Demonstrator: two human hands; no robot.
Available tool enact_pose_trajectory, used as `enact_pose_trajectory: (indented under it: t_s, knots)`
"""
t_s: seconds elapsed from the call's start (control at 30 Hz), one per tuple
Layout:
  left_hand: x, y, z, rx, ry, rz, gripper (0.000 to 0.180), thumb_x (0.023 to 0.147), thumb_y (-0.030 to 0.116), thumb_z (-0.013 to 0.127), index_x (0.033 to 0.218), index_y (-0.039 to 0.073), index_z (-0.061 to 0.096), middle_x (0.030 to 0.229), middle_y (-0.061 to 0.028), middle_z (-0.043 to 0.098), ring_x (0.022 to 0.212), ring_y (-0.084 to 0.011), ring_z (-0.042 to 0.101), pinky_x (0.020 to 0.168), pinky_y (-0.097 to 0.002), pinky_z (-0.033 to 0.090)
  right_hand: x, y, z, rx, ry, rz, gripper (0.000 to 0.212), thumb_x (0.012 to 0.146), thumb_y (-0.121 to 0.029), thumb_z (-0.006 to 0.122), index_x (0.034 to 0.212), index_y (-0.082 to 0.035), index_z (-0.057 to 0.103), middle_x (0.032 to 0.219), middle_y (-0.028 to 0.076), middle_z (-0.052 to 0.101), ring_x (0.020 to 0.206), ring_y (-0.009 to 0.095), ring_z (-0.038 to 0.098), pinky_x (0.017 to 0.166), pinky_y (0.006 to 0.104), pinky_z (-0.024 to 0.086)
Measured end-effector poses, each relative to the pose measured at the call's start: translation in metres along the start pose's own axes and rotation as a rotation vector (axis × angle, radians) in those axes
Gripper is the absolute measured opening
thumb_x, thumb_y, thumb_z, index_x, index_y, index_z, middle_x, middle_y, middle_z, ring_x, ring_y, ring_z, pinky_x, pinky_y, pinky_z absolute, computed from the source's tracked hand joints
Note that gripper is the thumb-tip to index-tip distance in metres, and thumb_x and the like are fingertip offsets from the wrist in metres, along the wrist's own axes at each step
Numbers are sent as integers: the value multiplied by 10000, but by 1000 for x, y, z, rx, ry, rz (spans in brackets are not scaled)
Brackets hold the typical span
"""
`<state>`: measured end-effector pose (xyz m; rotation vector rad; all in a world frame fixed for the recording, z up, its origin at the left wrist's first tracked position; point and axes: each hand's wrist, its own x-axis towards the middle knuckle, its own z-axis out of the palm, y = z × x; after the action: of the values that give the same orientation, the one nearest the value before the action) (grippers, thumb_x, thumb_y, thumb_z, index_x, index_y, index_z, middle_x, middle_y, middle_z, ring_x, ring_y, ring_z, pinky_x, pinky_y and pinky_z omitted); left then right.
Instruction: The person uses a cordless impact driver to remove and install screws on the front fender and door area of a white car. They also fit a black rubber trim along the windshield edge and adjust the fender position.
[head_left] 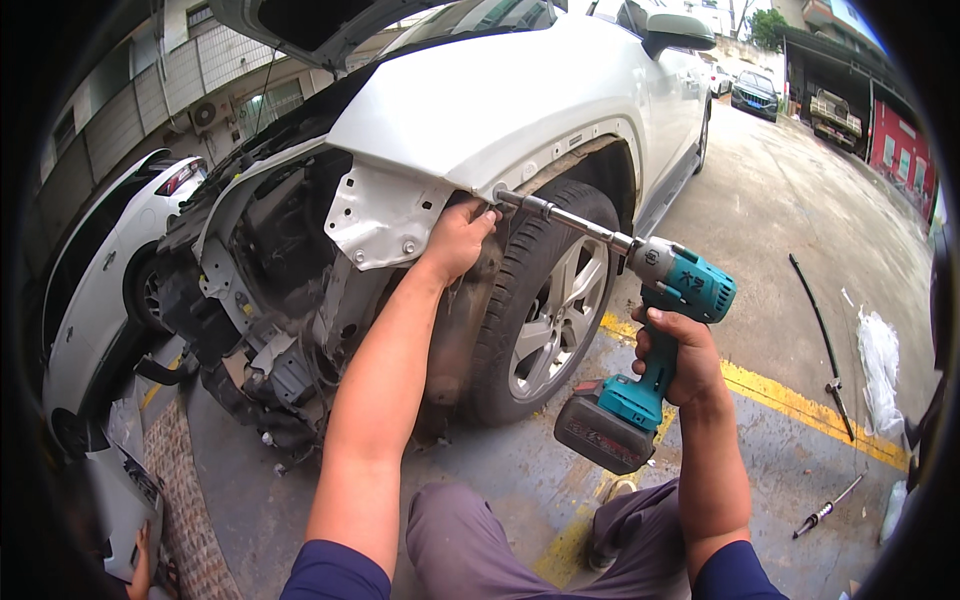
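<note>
In my right hand is a teal cordless impact wrench, gripped by its handle with a black battery at the base. Its long metal extension with socket points left, the tip against the front lower corner of the white car's fender, at the wheel arch. My left hand is closed on the fender's lower edge beside the socket tip, thumb toward the socket; some fingers are hidden behind the metal. A white metal bracket plate with holes and bolts is just left of that hand.
The front wheel stands under the arch. The bumper is off, leaving exposed front parts. On the ground at right lie a black rod, clear plastic wrap and a thin metal tool. Another person's hand shows at lower left.
</note>
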<state>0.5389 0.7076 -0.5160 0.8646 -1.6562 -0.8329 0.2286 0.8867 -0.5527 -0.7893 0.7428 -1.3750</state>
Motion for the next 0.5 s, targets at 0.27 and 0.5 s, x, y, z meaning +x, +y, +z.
enact_pose_trajectory:
  t_s: [0.27, 0.5]
  knots:
    - [0, -3, 1, -42, -7, 19, 225, 1015, 123, 572, 1179, 1, 665, 1054, -33, 681, 906, -111, 566, 896, -276, 463, 8, -31, 2, -374, -71, -222, 391, 827, -163, 761, 1169, -48, 610, 916, 54, 663, 658, 147, 615, 508, 330, 515]
    - [-1, 0, -2, -92, -26, -29, 356, 1004, 75, 573, 1347, -21, 587, 1200, -75, 676, 1056, -133, 611, 947, -289, 468, 14, -35, -3, -249, -69, -70, 366, 838, -173, 765, 1142, -44, 606, 883, 50, 647, 650, 150, 626, 504, 332, 532]
